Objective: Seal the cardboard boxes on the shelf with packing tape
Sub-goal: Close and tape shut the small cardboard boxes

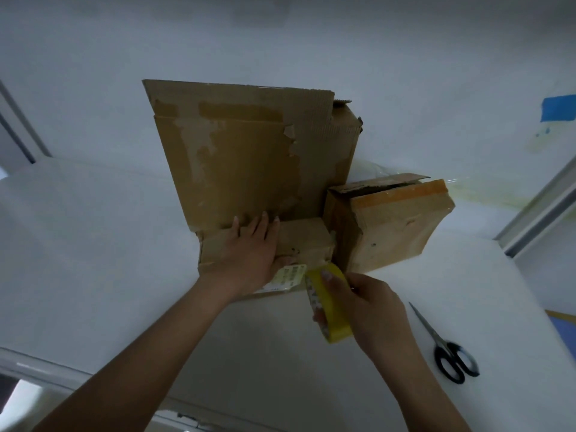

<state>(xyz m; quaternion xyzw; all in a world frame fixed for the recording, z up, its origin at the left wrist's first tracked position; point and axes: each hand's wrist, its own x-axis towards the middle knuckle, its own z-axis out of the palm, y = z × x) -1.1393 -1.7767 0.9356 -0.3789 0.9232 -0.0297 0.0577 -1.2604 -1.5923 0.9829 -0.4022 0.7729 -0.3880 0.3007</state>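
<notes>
Left hand [249,249] lies flat with fingers straight and spread, pressing the top of the small cardboard box [307,244] on the white shelf [93,244]. The large box [249,157] stands at its 12 o'clock, touching. Right hand [371,307], at the small box's 5 o'clock, grips the yellow tape roll [332,313]. A third box [392,226] sits at 3 o'clock. Scissors [448,350] lie at the right hand's 4 o'clock, apart.
</notes>
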